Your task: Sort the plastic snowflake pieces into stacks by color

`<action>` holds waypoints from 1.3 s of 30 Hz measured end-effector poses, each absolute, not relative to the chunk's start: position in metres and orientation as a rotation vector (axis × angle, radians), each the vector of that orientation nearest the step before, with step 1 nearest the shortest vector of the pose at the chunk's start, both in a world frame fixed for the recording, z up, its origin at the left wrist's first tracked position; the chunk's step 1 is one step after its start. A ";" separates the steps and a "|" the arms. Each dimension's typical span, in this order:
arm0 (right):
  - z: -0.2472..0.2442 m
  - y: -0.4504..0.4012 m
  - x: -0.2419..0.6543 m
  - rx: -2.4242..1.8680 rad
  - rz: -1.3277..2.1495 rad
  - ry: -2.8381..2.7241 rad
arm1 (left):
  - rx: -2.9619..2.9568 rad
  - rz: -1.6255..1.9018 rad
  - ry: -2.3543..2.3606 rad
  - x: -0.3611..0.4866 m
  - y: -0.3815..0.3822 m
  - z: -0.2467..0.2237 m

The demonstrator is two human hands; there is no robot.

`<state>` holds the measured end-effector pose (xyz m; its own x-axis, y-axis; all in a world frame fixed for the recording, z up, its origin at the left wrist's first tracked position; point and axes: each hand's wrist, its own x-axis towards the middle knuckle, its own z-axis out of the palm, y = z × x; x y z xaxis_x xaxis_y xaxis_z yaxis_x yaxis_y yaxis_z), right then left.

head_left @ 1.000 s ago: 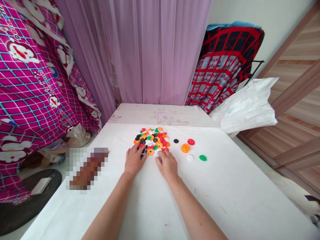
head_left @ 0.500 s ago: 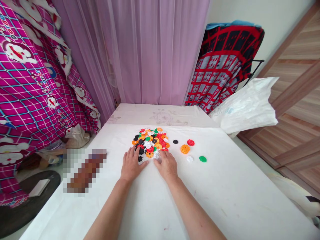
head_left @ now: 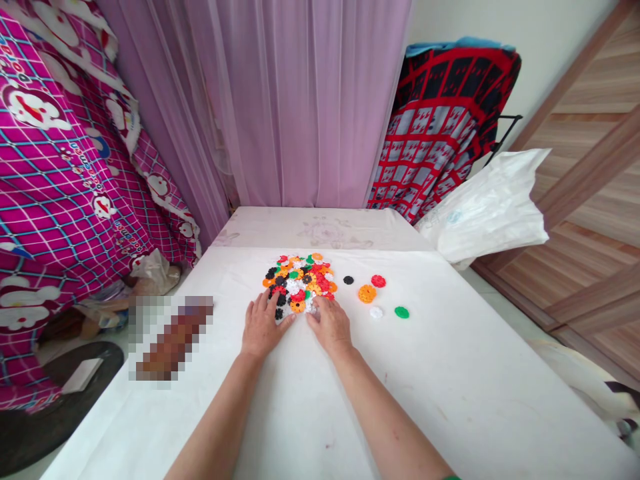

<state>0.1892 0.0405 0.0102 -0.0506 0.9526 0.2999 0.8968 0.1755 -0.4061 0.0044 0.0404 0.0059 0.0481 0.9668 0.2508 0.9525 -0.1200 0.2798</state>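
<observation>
A pile of small notched plastic discs [head_left: 299, 283] in red, orange, black, white and green lies on the white-covered table [head_left: 440, 387]. At the pile's near left edge rests my left hand [head_left: 261, 325], open, its fingertips at the black discs and its thumb stretched to the right. My right hand [head_left: 330, 323] lies open at the near right edge, with fingers touching the discs and some fingertips hidden. To the right of the pile are separate discs: black [head_left: 349, 280], red [head_left: 379, 281], orange [head_left: 367, 293], white [head_left: 376, 312] and green [head_left: 402, 312].
On the table's left side is a blurred-out brownish object [head_left: 173, 343]. A white plastic bag [head_left: 490, 207] hangs at the far right corner. Purple curtains [head_left: 310, 100] close off the back, and a pink patterned cloth [head_left: 75, 200] hangs at the left.
The view has shifted slightly. Both hands stay at the near edge of the pile, and no disc has clearly moved on the table.
</observation>
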 end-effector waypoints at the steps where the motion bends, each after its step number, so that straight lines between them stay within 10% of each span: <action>1: 0.010 0.041 0.189 -1.736 0.141 -1.958 | 2.249 0.595 2.053 0.004 0.040 0.006; 39: 0.008 0.014 0.316 -2.042 0.123 -1.330 | 2.210 0.693 1.986 0.001 0.039 0.012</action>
<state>0.3161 0.0142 0.0078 0.4716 0.8369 0.2778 0.7720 -0.2396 -0.5887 0.0013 0.0388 0.0116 0.0517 0.9616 0.2695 0.9205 -0.1505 0.3605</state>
